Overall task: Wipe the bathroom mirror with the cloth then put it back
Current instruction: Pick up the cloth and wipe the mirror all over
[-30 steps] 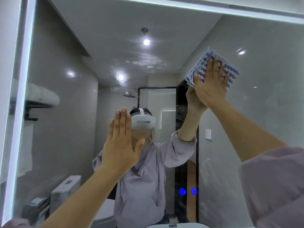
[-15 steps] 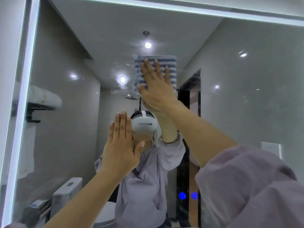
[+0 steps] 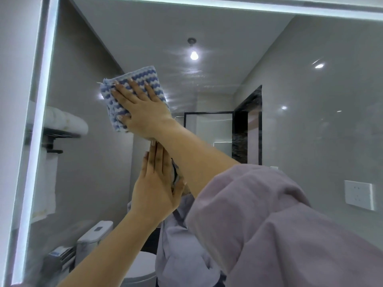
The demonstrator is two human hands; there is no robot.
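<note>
Right grip [image 3: 143,112]: flat, fingers straight, pressing cloth [image 3: 143,77] between palm and mirror [image 3: 290,100]. Left grip [image 3: 155,189]: flat on mirror, just below right wrist. Wiping seemingly midway; putting cloth back outstanding.

View: head camera, behind left hand [image 3: 154,189] and right hand [image 3: 143,110].
Facing: forward, at the mirror [image 3: 290,121] beyond both hands.
Nearness: close; mirror fills nearly the whole frame.

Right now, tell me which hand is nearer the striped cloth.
Right. The right hand presses flat on the cloth; the left hand rests flat on the mirror below it, clear of the cloth.
</note>
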